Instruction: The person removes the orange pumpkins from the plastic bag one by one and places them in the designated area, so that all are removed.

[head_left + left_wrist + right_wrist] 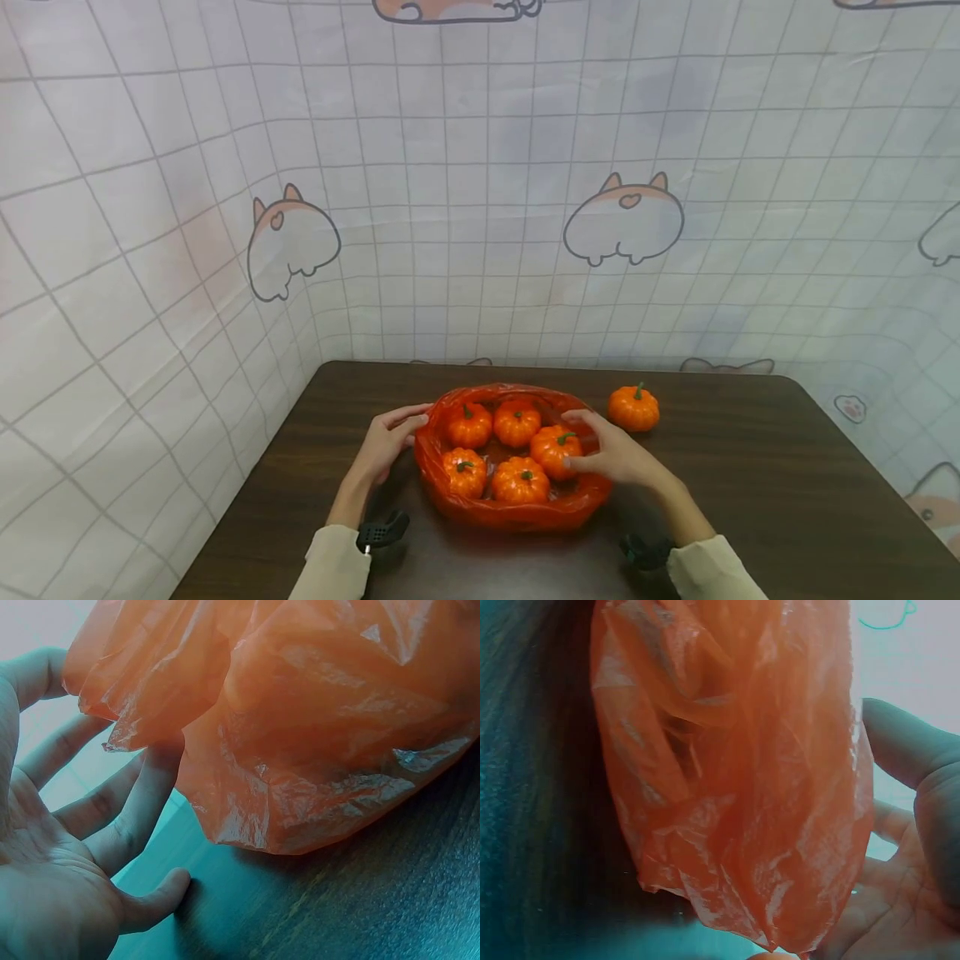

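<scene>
A red, translucent plastic bag (517, 518) stands wide open on the table, its rim spread in a ring. Inside it sit several small orange pumpkins (521, 480) with green stems. My left hand (382, 446) holds the bag's left rim; in the left wrist view the thumb and fingertips are partly hidden behind the crumpled plastic (157, 682). From the right, my right hand (618, 450) reaches over the rim, thumb and fingers spread beside the rightmost pumpkin (551, 452). In the right wrist view the bag's side (735, 787) hides its fingertips.
One more orange pumpkin (633, 409) lies on the dark wooden table (735, 483), behind and right of the bag. A white grid-patterned cloth (465, 267) with cartoon animals hangs behind and beside the table. Dark wrist devices (384, 530) sit at both cream sleeves (333, 562).
</scene>
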{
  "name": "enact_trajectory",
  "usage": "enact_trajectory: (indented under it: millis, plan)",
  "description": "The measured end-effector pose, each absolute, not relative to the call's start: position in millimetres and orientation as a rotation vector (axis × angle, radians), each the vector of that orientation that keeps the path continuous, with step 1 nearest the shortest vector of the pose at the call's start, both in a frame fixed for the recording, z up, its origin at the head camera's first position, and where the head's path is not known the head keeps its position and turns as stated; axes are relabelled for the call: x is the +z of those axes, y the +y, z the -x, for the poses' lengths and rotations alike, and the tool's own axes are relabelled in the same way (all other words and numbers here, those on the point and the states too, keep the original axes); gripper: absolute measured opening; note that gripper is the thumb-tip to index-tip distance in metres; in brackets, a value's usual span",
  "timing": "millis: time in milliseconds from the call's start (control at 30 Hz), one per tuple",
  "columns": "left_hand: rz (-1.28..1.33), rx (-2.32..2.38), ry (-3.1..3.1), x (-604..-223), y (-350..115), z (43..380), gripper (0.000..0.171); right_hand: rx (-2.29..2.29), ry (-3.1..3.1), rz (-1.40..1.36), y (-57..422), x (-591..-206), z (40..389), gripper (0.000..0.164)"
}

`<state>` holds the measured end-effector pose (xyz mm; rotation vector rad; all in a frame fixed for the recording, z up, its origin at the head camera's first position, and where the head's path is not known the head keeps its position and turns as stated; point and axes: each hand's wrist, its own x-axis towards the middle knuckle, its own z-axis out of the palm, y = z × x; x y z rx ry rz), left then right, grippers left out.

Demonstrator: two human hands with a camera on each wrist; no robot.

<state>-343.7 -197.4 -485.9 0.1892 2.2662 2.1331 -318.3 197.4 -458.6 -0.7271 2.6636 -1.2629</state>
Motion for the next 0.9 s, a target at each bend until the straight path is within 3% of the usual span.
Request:
enact_trajectory:
  millis: [900]
  plan:
    - [-0.176,2.115,2.28,-484.0,-197.3,341.3,0.04,-1.118,2.759,0.738,190.1,-477.1,324.5,0.08]
